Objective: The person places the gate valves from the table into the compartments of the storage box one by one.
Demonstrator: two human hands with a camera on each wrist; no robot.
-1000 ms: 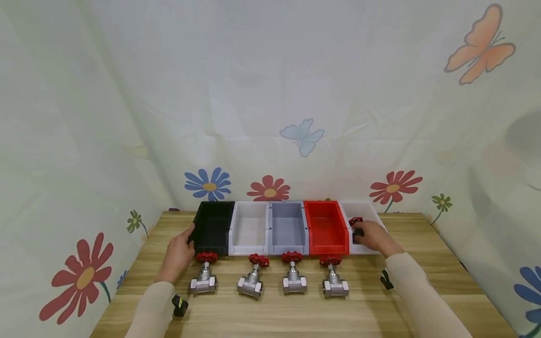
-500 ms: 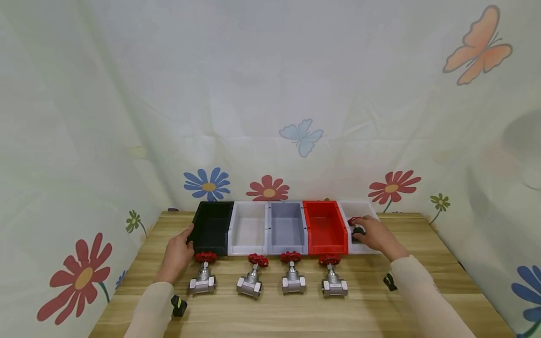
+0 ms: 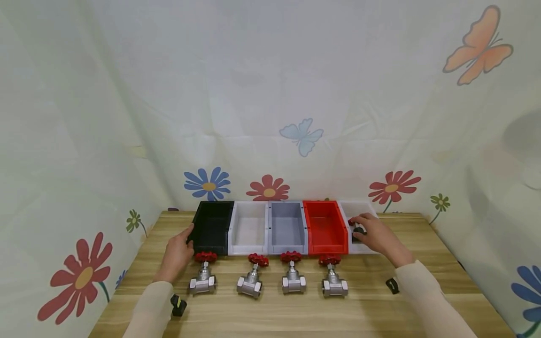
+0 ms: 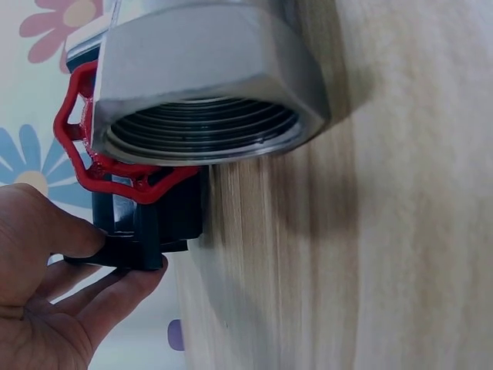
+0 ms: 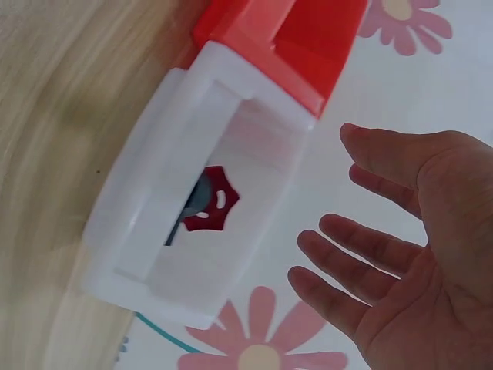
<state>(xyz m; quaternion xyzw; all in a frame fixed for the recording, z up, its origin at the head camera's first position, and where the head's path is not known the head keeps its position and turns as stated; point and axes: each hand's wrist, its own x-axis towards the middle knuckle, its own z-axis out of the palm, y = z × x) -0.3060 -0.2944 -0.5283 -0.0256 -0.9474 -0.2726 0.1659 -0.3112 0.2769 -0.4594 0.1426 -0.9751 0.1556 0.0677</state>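
Nine o'clock from the grey bin (image 3: 288, 232), the left hand (image 3: 175, 256) pinches the black bin (image 3: 211, 234); at three, the spread, empty right hand (image 3: 377, 235) partly hides a red handwheel (image 5: 223, 185).

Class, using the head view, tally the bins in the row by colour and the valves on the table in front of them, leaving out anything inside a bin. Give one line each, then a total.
Black bin: 1
White bins: 2
Grey bin: 1
Red bin: 1
Valves: 4
Total: 9
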